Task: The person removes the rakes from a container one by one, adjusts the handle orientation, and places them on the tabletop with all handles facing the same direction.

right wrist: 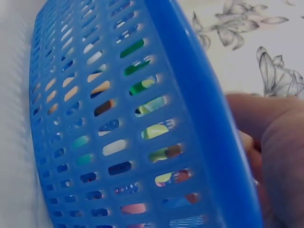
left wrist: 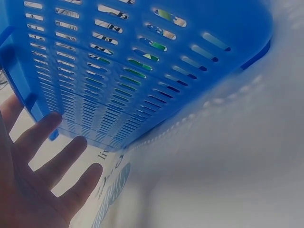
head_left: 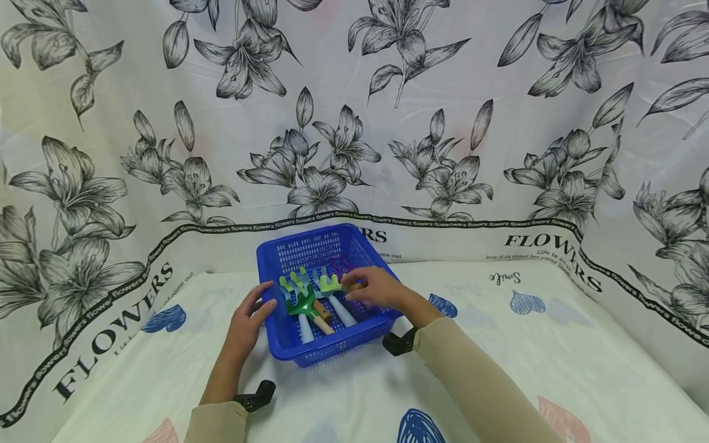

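from the head view, the blue basket (head_left: 338,348) sits on the cloth-covered table (head_left: 471,381), and small garden tools lie inside it, among them a green fork (head_left: 301,303) and a yellow-green rake (head_left: 330,283). the right hand (head_left: 373,287) reaches over the basket with curled fingers and appears to pinch a wooden handle (head_left: 354,287); the left hand (head_left: 249,314) lies loose at the left rim, thumb apart from the fingers. to work well here, the right hand would best grip the handle firmly and keep the tines free of neighbouring tools, while the left steadies the rim. the left wrist view adds what the head view hides: the fingers spread nearly straight beside the slotted outer wall; whether they press it cannot be told. the right wrist view looks through the opposite wall, showing slivers of tools and a pink patch (right wrist: 134,208) low down; the rim hides most of the right hand's grip.
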`<state>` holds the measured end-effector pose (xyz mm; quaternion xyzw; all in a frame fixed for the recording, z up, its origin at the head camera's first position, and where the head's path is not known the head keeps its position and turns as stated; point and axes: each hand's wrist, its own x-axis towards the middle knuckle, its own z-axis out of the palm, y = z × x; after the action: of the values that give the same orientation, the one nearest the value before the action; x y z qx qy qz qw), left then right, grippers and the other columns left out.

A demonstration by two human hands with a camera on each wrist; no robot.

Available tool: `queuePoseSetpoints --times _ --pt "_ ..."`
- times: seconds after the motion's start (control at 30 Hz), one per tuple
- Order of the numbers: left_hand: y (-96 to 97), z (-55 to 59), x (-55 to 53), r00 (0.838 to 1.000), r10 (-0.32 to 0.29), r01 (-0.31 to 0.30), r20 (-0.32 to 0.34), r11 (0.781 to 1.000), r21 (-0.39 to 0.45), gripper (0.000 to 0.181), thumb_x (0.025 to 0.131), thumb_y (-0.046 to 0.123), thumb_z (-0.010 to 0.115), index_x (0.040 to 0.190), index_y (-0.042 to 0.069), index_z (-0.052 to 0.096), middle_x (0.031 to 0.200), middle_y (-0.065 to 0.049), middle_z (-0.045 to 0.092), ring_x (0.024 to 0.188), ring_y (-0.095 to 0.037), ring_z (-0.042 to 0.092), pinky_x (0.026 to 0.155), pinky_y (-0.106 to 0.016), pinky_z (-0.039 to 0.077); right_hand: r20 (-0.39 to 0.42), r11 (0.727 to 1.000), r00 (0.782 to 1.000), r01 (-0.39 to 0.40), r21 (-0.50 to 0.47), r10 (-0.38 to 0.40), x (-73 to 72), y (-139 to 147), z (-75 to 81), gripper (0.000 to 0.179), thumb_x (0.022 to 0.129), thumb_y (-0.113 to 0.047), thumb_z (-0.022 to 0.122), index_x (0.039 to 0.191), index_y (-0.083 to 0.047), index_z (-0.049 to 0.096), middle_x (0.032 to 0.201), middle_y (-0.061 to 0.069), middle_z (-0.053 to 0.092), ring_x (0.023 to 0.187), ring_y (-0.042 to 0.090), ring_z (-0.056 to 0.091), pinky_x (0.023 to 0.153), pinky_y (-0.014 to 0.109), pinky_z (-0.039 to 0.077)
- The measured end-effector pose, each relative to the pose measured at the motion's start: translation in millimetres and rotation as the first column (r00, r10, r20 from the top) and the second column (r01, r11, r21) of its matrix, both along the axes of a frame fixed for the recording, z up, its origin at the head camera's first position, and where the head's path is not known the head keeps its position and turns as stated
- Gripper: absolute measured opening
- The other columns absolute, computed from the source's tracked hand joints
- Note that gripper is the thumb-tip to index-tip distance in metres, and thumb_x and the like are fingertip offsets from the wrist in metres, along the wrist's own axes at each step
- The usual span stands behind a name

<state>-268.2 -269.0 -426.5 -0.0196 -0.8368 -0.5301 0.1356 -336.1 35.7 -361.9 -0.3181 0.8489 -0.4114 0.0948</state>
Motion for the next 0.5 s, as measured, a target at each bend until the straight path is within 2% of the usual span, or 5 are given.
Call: queuePoseSetpoints --times 0.13,0.23,0.37,0.5 --pt "-0.8 0.1 -0.5 1.0 0.001 -0.001 0.001 1.0 -0.002 0.062 0.096 0.053 0.052 0.148 0.023 0.039 0.158 -0.01 0.027 0.137 -0.042 0.034 0.102 -0.061 0.034 -0.078 0.995 0.992 0.094 -0.037 -0.097 2.7 0 0.8 0.021 0.094 -0.021 0.067 0.112 -0.011 0.071 0.094 -0.003 0.066 0.083 0.016 0.058 0.069 0.03 0.05" --pt "-1.1 -0.7 -0.1 1.0 0.001 -0.001 0.001 1.0 -0.004 0.062 0.095 0.053 0.052 0.148 0.023 0.039 0.158 -0.01 0.027 0.137 -0.041 0.034 0.102 -0.061 0.034 -0.124 0.989 0.982 0.136 -0.061 -0.143 5.1 0 0.4 0.018 0.093 -0.024 0.067 0.106 -0.012 0.072 0.086 -0.003 0.064 0.078 0.017 0.055 0.066 0.03 0.048" --pt "-1.2 -1.6 0.2 1.0 -0.004 0.004 -0.006 1.0 0.003 0.061 0.096 0.051 0.052 0.148 0.022 0.039 0.157 -0.011 0.028 0.136 -0.042 0.035 0.102 -0.06 0.034 -0.137 0.98 0.974 0.168 -0.11 -0.183 7.8 1 -0.3 0.022 0.093 -0.025 0.067 0.111 -0.014 0.072 0.084 -0.003 0.066 0.079 0.018 0.06 0.063 0.029 0.049" --pt "-0.7 -1.4 -0.1 1.0 -0.005 0.005 -0.006 1.0 0.007 0.062 0.095 0.053 0.052 0.148 0.023 0.039 0.157 -0.01 0.027 0.136 -0.041 0.035 0.102 -0.059 0.035 -0.157 0.964 0.957 0.22 -0.148 -0.242 12.2 3 2.2 0.026 0.094 -0.024 0.066 0.117 -0.012 0.071 0.085 -0.002 0.066 0.078 0.019 0.058 0.063 0.029 0.047"
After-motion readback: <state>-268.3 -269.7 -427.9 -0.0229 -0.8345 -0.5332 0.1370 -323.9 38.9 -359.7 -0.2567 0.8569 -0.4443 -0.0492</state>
